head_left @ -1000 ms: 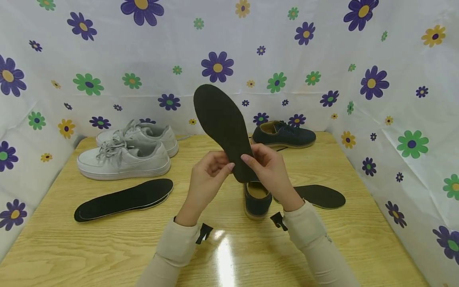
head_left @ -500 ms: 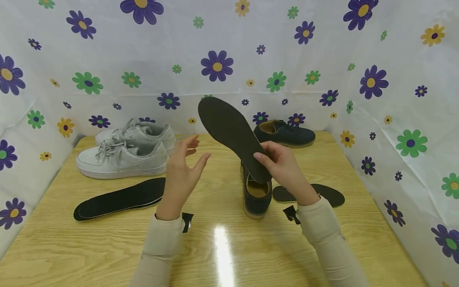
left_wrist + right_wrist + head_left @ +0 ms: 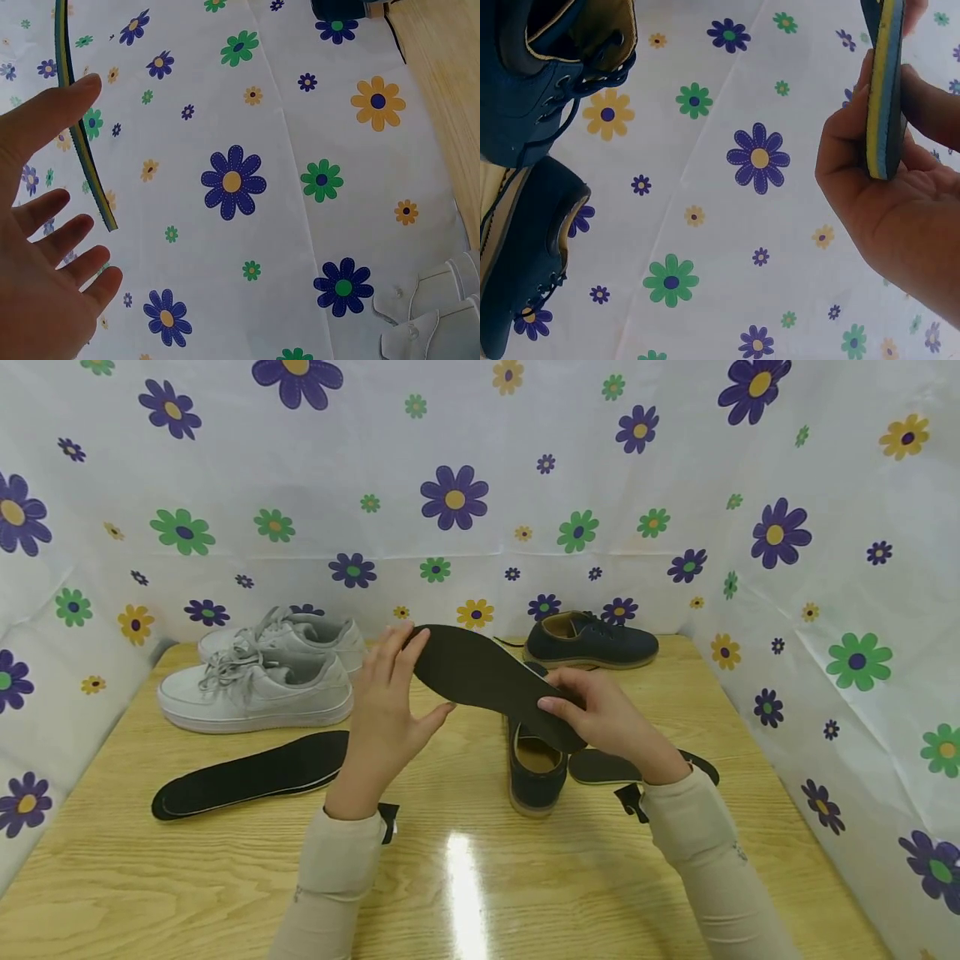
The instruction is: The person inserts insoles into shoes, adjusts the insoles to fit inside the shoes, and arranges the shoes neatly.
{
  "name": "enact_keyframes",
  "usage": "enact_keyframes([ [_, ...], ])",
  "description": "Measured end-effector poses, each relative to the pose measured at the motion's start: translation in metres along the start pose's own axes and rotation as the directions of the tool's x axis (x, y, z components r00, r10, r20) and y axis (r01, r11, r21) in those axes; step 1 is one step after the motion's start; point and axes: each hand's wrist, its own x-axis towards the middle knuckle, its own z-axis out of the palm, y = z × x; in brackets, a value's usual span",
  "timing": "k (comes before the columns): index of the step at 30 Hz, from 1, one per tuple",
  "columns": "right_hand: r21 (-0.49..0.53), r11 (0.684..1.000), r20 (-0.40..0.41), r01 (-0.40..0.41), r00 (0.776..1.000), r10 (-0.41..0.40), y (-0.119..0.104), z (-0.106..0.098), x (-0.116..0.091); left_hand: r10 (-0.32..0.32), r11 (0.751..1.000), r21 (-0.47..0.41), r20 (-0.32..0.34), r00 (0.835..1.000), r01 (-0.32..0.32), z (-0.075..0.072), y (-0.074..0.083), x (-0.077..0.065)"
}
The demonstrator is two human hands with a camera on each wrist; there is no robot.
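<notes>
My right hand (image 3: 611,714) pinches the heel end of a black insole (image 3: 480,672), thumb on its top face. The insole hangs tilted over a navy lace-up shoe (image 3: 537,785), which stands heel toward me. In the right wrist view the insole's edge (image 3: 881,112) shows yellow and blue layers. My left hand (image 3: 386,718) has its fingers extended at the toe end, fingertips right at the rim and thumb spread below. The left wrist view has the thumb (image 3: 79,97) overlapping the layered strip of the insole (image 3: 94,172), the other fingers apart from it.
A second navy shoe (image 3: 592,643) stands at the back right. Another black insole (image 3: 603,767) lies right of the near shoe. On the left are a pair of white sneakers (image 3: 255,693) and stacked black insoles (image 3: 255,774). A flowered cloth (image 3: 480,435) hangs behind the wooden table (image 3: 225,877).
My left hand let go of the insole's heel end, moved left and then came up to its toe end. My right hand tilted the insole lower and toward level, moving slightly right.
</notes>
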Motion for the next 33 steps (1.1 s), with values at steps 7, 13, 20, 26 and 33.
enact_keyframes([
  [7, -0.024, 0.996, 0.079, 0.088, 0.993, -0.086, 0.0, -0.004, -0.002, 0.054, 0.998, 0.007, 0.102, 0.993, -0.055, 0.003, 0.001, -0.001],
  [13, -0.096, 0.984, 0.135, 0.149, 0.982, -0.136, 0.005, -0.008, -0.002, 0.031, 0.999, 0.004, 0.236, 0.971, -0.033, 0.004, 0.003, -0.003],
  [20, -0.167, 0.969, 0.195, 0.18, 0.97, -0.147, 0.006, -0.013, -0.001, 0.054, 0.999, -0.018, 0.33, 0.942, -0.05, 0.008, 0.004, -0.005],
  [26, -0.229, 0.956, 0.201, 0.185, 0.97, -0.14, 0.006, -0.015, -0.001, 0.07, 0.997, -0.051, 0.333, 0.94, -0.056, 0.011, 0.007, -0.005],
  [33, -0.338, 0.931, 0.147, 0.138, 0.985, -0.093, 0.004, -0.013, -0.002, 0.078, 0.997, -0.052, 0.302, 0.95, -0.065, 0.013, 0.01, -0.005],
])
